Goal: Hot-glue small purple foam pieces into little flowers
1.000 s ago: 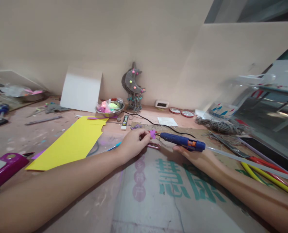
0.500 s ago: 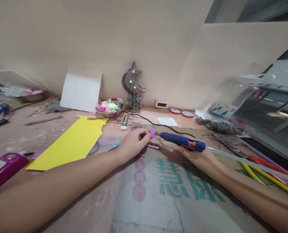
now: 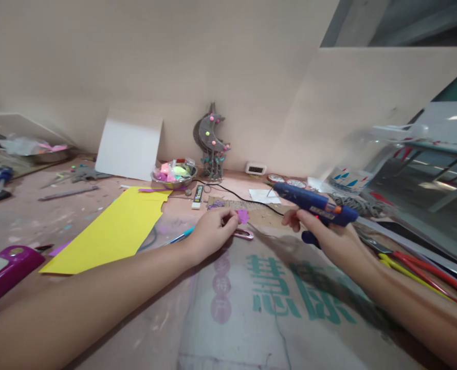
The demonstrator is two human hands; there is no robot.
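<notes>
Between the fingertips of my left hand (image 3: 217,229) is a small purple paper piece (image 3: 243,216), pinched just above the cardboard. My right hand (image 3: 326,231) is wrapped around a blue hot glue gun (image 3: 313,203), its nozzle pointing left and raised off the surface, apart from the paper piece. A clear glue stick (image 3: 375,228) sticks out of the gun's back end. Right below my left fingertips lies a pink cutter-like tool (image 3: 244,234). A blue pen (image 3: 182,235) rests beside my left wrist.
Yellow paper (image 3: 108,231) lies left, near a magenta tool (image 3: 8,272). Behind are a metal bowl of colourful clay packs (image 3: 174,173), a grey moon ornament (image 3: 212,133) and a white timer (image 3: 256,168). Red-handled scissors (image 3: 424,267) and grey yarn (image 3: 361,205) are at right.
My right hand has lifted the glue gun up and to the right, away from the purple paper piece. My left hand stays almost in place, still pinching it.
</notes>
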